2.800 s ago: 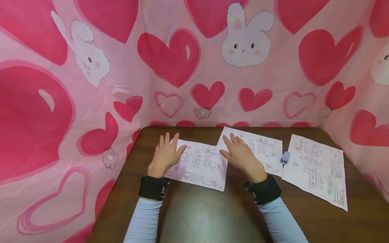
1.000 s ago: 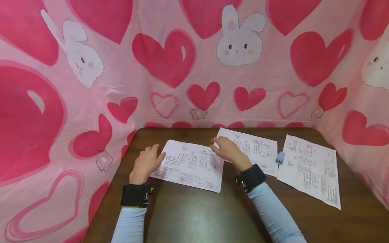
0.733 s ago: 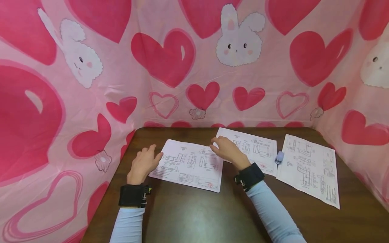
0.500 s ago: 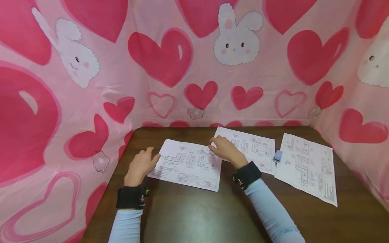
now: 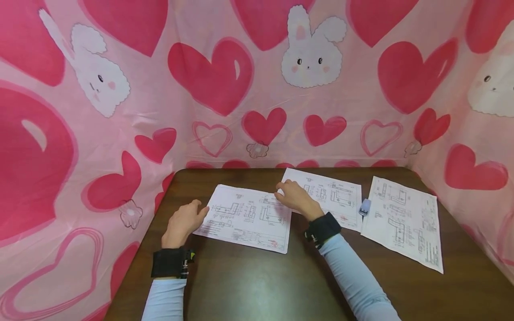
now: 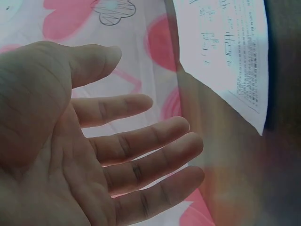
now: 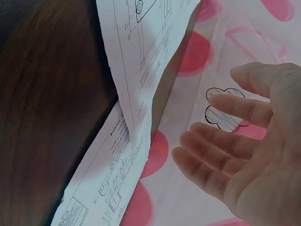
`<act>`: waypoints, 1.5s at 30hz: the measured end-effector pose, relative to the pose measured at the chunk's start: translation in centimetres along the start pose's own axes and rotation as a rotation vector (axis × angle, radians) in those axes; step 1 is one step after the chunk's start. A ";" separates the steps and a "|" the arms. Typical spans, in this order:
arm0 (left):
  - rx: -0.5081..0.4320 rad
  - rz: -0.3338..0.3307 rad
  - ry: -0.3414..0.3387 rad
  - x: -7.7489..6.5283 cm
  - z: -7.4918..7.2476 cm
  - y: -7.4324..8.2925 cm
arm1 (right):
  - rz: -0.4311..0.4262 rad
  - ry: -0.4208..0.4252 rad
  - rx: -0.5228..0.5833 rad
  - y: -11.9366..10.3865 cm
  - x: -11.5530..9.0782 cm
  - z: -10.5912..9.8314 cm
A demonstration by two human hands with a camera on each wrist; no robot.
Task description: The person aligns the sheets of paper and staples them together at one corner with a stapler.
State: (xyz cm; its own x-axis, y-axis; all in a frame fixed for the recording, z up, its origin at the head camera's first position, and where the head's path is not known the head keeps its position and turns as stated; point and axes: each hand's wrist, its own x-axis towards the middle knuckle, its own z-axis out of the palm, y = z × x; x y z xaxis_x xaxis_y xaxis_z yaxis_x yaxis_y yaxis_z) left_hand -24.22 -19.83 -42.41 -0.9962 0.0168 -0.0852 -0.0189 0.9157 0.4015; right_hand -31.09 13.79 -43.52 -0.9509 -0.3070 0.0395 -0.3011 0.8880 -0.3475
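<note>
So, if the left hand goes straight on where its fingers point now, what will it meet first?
Most likely the pink cloth behind the table. In the head view, the left hand points just left of the nearest drawing sheet, though its height is unclear and it might brush the edge.

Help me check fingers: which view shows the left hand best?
Left wrist view: the left hand appears close up, palm and five digits visible. The head view shows its back, smaller; the right wrist view lacks it.
</note>
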 end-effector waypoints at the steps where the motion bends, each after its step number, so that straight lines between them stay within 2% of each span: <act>1: 0.000 -0.004 0.000 0.0 0.1 0.0 | 0.002 0.000 0.003 0.1 0.0 0.0; 9: 0.003 -0.021 -0.025 0.4 0.5 -0.6 | 0.009 -0.013 0.014 0.5 0.6 0.3; 15: -0.004 -0.021 -0.019 0.5 0.9 -0.9 | 0.022 -0.014 -0.003 0.7 0.8 0.4; 21: -0.008 -0.069 -0.008 0.4 1.2 -1.1 | 0.030 -0.028 0.000 0.8 1.0 0.6; 34: -0.014 -0.151 -0.049 0.2 2.0 -1.4 | 0.018 -0.026 -0.014 1.5 1.4 1.4; 45: -0.011 -0.176 -0.031 0.5 2.6 -1.6 | 0.067 -0.024 0.045 2.1 1.9 1.5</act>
State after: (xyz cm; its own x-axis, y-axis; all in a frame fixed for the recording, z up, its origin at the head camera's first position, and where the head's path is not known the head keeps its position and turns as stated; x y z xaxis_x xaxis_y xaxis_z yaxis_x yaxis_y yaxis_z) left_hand -24.48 -20.22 -45.49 -0.9744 -0.1307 -0.1827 -0.1936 0.9010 0.3882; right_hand -33.44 14.56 -45.58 -0.9666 -0.2563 -0.0072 -0.2333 0.8905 -0.3906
